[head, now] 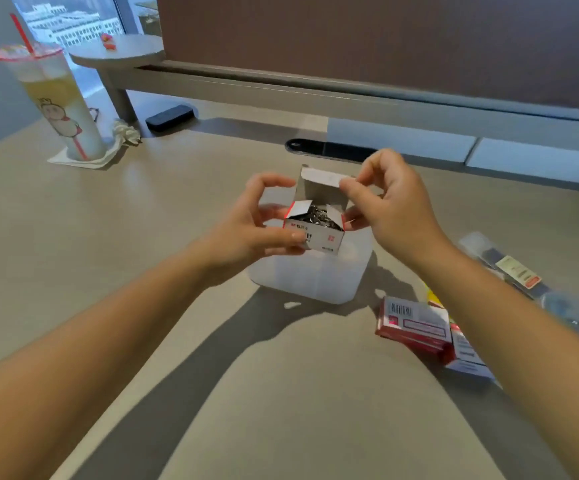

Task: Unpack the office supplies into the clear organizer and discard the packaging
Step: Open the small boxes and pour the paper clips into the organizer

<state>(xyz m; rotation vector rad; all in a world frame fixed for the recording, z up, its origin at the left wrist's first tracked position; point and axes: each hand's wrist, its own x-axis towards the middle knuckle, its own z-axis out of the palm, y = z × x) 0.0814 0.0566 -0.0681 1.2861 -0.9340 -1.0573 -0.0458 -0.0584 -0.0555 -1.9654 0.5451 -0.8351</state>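
A small white and red cardboard box (322, 239) is held above the clear organizer (310, 278), which sits on the desk. The box's top is open and shiny metal clips (319, 214) show inside. My left hand (257, 223) grips the box at its left side, thumb on the front face. My right hand (388, 202) pinches the raised lid flap (319, 176) between thumb and forefinger, with other fingers against the box's right side. The organizer's compartments are partly hidden behind the box.
Two red and white boxes (416, 327) and a clear packet of dark items (509, 268) lie at the right. A tall drink cup with a red straw (59, 105) stands far left on a napkin. A black case (168, 116) lies near the back. A partition wall runs behind.
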